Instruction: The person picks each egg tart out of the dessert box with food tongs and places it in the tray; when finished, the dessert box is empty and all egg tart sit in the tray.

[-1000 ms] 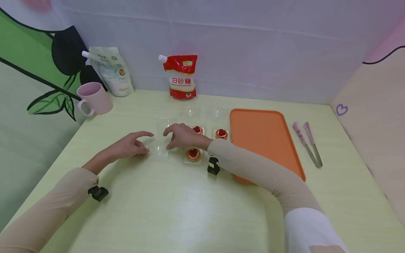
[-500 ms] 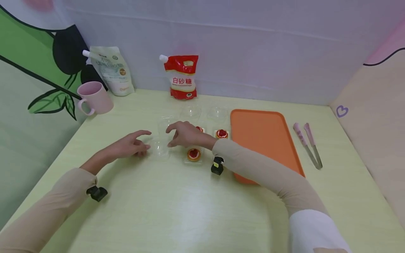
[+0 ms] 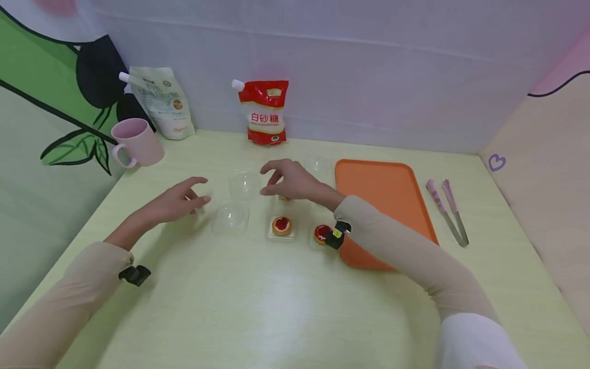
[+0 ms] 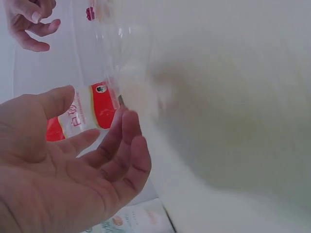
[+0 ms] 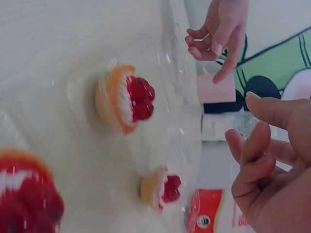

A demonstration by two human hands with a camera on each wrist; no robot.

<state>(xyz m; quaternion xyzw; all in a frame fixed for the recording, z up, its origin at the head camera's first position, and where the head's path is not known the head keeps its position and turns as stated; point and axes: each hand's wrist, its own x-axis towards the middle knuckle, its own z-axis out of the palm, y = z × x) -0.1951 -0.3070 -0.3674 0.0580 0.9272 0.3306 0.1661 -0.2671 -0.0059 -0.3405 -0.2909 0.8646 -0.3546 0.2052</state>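
My left hand (image 3: 177,201) hovers left of the clear plastic lids, fingers loosely bent, with nothing in it. Above the containers at the middle, my right hand (image 3: 292,180) is also bare, its thumb and forefinger apart. Below it a small fruit tart (image 3: 281,225) with red topping sits in a clear container. Another tart (image 3: 321,234) is partly covered by the right wrist's camera. A third tart (image 5: 160,188) shows in the right wrist view and is mostly hidden by the hand from above. Between the hands lie a near clear lid (image 3: 232,216) and a farther one (image 3: 244,183).
An orange tray (image 3: 378,189) lies to the right, with pink-handled tongs (image 3: 449,212) beyond it. At the back stand a red-and-white sugar pouch (image 3: 265,113), a pale pouch (image 3: 166,105) and a pink mug (image 3: 137,142). Another clear lid (image 3: 318,164) lies near the tray.
My right hand has moved right and farther back, away from the clear lids. My left hand has drawn back to the left. A near-right tart now shows beside the right wrist.
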